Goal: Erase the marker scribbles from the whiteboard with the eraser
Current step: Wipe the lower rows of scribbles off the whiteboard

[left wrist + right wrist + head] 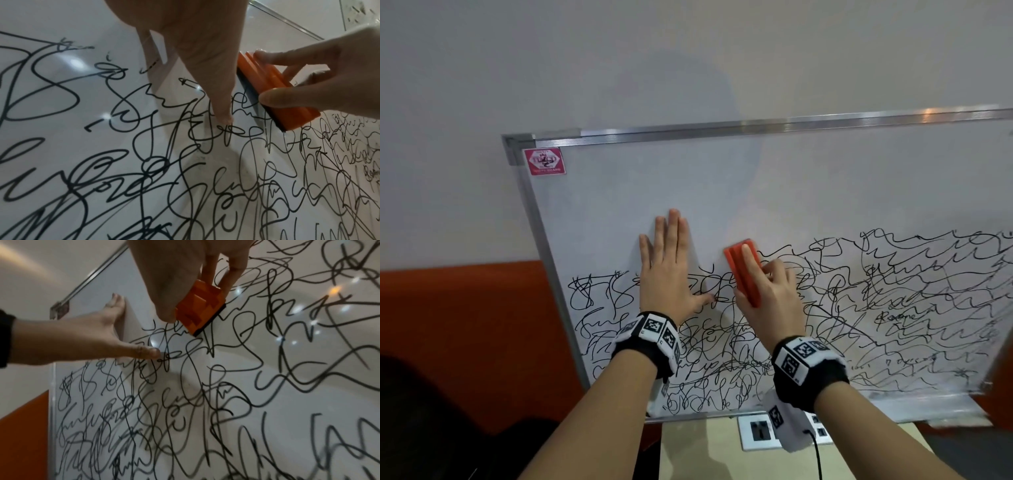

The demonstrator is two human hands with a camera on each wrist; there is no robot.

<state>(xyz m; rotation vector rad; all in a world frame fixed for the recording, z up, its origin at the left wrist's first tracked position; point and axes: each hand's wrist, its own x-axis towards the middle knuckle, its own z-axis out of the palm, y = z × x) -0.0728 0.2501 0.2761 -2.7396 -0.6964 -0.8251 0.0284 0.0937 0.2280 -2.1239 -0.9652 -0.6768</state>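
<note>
Orange plastic, ridged along its back, forms the block-shaped eraser (743, 270), with a thin dark felt strip pressed to the glossy whiteboard (825, 192). The right hand (770, 291) holds it in a narrow grip, thumb on one long side and fingers on the other, at the upper edge of the looping black marker scribbles (893, 291) that fill the board's lower half. Just to its left, the left hand (667, 274) lies flat, fingers straight, palm on the board. A brushed metal frame (722, 132) edges it; a red sticker (544, 161) marks the upper left corner.
</note>
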